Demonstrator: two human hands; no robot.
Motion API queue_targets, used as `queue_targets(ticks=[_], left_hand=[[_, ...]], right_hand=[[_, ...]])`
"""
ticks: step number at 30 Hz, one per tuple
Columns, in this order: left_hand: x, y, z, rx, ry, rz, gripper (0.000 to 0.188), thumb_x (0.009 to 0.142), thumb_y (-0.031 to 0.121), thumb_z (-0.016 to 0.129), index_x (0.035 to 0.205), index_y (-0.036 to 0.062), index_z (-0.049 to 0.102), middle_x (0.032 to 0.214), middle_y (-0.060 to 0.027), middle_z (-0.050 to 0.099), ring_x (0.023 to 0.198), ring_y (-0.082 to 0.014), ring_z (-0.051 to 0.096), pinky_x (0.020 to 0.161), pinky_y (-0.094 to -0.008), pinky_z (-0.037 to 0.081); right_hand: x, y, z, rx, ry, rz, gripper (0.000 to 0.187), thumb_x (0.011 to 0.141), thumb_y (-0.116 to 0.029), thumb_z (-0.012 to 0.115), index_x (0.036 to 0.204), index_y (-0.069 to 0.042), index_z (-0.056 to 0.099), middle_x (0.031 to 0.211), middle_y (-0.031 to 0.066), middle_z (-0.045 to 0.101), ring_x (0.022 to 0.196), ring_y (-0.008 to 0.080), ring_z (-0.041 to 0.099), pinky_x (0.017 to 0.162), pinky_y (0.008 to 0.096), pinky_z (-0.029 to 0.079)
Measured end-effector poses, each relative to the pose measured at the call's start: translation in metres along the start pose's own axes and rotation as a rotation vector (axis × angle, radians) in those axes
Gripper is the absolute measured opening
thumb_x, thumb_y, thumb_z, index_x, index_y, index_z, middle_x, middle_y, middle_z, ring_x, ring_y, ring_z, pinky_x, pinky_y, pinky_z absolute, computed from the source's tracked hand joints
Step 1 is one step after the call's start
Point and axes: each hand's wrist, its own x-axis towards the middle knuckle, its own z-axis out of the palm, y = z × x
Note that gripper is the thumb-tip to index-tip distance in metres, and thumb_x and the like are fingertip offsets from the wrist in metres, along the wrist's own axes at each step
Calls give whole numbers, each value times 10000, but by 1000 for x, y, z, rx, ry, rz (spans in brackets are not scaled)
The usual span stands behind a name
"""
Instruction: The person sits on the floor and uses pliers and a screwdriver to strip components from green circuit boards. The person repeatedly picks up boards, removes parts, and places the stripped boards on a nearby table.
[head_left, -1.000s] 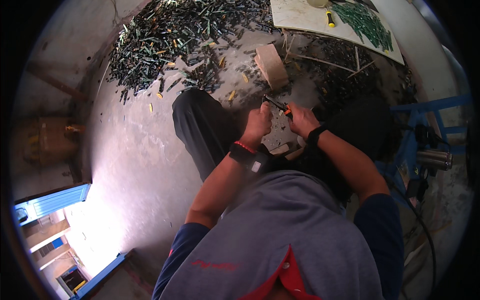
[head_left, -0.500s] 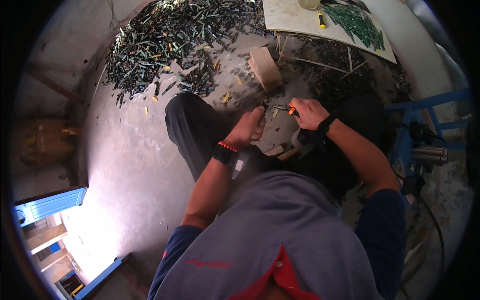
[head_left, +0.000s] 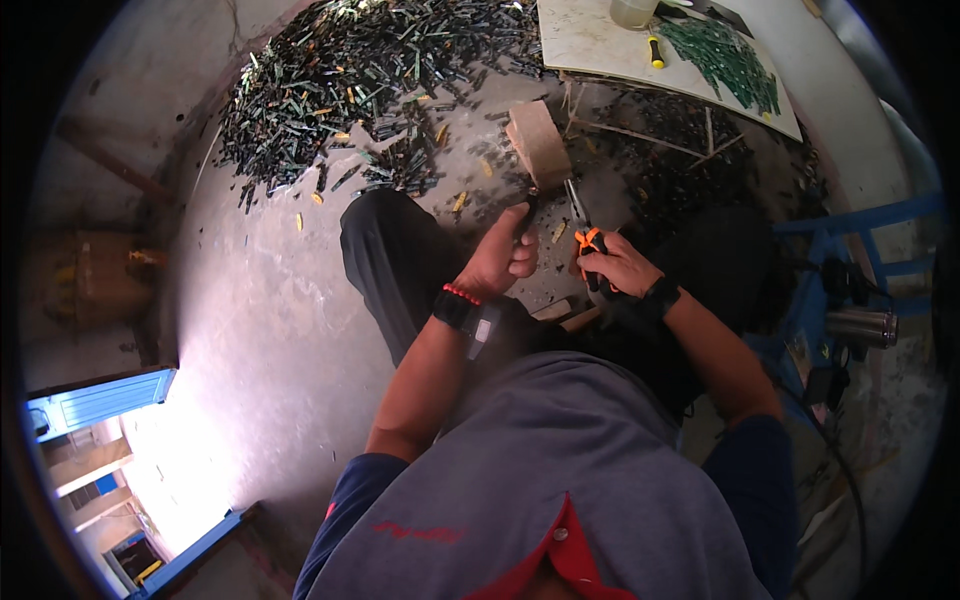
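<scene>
Pliers (head_left: 588, 232) with orange-and-black handles are gripped in the right hand (head_left: 618, 268), fingers wrapped shut around the handles and the metal jaws pointed up and away toward a wooden block (head_left: 538, 142) lying on the concrete floor (head_left: 250, 300). A small dark strip (head_left: 528, 205) is pinched between the closed fingers of the left hand (head_left: 502, 262), held just beside the plier jaws; whether strip and jaws touch cannot be told. A black band and a red bead bracelet are worn on the left wrist, a black band on the right. Both hands are held above the person's lap, between knees in dark trousers. A wide heap of small dark and green pieces (head_left: 360, 70) is spread across the floor beyond the left knee, with a few yellow bits scattered near its edge. A pale board (head_left: 600, 45) is seen at the top, bearing a pile of green strips (head_left: 725, 55), a yellow-handled tool (head_left: 655, 50) and a pale cup (head_left: 633, 10). A blue metal frame (head_left: 850, 225) and a steel flask (head_left: 862, 326) are seen at the right.
</scene>
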Motion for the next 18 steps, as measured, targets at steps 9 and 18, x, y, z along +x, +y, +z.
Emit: queue_targets(ticks=[9,18], left_hand=[[4,-5,5,123,118,96,289,918,378,450,799,115,428,648,19,374,475,-62,274,398,-211,189],[8,-8,-2,301,104,90,298,917,372,433,756,121,418,613,35,329,466,-66,226,418,-231,161]], right_hand=[[-3,-5,-9,273,-259,234,269,837,-153,511,1079,-38,517,880,97,642,759,156,633,510,203,442],[-7,-21,-6,299,-343,295,278,838,-181,517,1084,-51,529,884,86,641,776,151,635,539,210,459]])
